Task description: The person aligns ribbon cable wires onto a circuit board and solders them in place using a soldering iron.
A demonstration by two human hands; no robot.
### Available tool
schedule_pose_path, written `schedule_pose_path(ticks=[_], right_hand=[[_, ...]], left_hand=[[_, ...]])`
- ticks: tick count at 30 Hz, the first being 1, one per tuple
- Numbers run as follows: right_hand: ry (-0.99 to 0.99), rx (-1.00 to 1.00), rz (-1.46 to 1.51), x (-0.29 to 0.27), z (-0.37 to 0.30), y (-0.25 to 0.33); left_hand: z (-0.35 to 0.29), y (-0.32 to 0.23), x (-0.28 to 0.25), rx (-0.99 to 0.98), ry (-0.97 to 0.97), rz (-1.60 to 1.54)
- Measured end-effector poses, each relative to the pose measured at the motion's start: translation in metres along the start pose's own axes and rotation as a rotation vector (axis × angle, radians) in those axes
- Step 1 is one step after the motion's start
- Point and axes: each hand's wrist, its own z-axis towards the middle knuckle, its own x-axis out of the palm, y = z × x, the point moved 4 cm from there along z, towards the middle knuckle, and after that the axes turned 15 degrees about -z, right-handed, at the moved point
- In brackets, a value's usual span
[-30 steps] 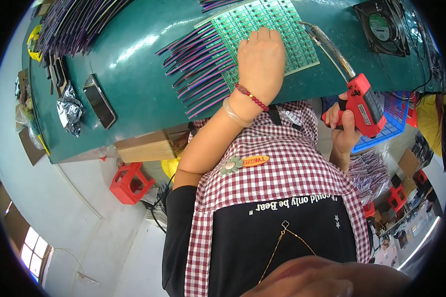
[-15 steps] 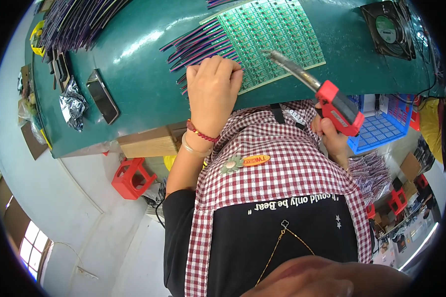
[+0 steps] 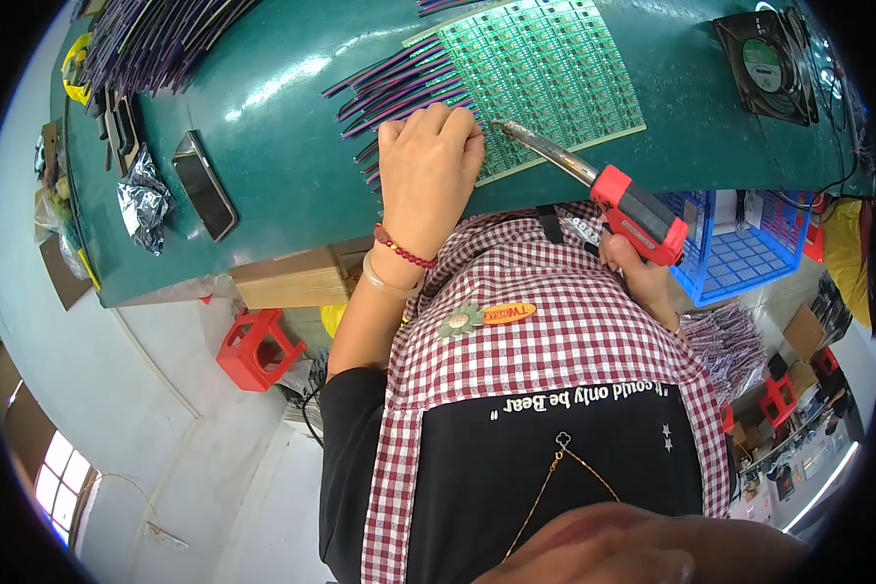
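Note:
A panel of green circuit boards [image 3: 555, 83] lies on the green tabletop, with several dark and pink wires [image 3: 399, 92] along its left edge. My left hand [image 3: 428, 156] is closed at that edge, its fingertips pinched near the wire ends; what they grip is hidden behind the hand. In my right hand [image 3: 642, 273] is a red and black soldering iron [image 3: 642, 216], held by its handle near the table's front edge. Its metal tip points left and sits over the panel's left part, close to my left fingertips.
A phone [image 3: 204, 185] and crumpled foil [image 3: 144, 204] lie left on the table, below a large wire bundle [image 3: 156, 39]. A black fan [image 3: 764, 63] stands at the right. Below the table are a blue crate [image 3: 749, 253] and a red stool [image 3: 258, 350].
The soldering iron has moved left and slightly down, bringing its tip nearer my left fingertips. My left hand stays pinched at the panel's edge.

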Motion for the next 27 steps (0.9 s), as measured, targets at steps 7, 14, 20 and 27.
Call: schedule_pose_path(ticks=[7,14,20,27], right_hand=[[-0.002,-0.107,-0.186,0.003,0.001,0.015],[-0.074,-0.115,-0.150,0.006,-0.001,0.024],[-0.042,-0.134,-0.271,0.006,0.001,0.026],[-0.082,-0.167,-0.287,0.004,-0.002,0.029]], left_hand=[[0.002,0.000,0.000,0.011,0.006,-0.004],[0.003,0.000,0.000,-0.006,0.027,0.000],[0.003,0.000,-0.001,-0.010,0.040,0.021],[0.004,0.000,-0.001,-0.011,0.036,0.004]])
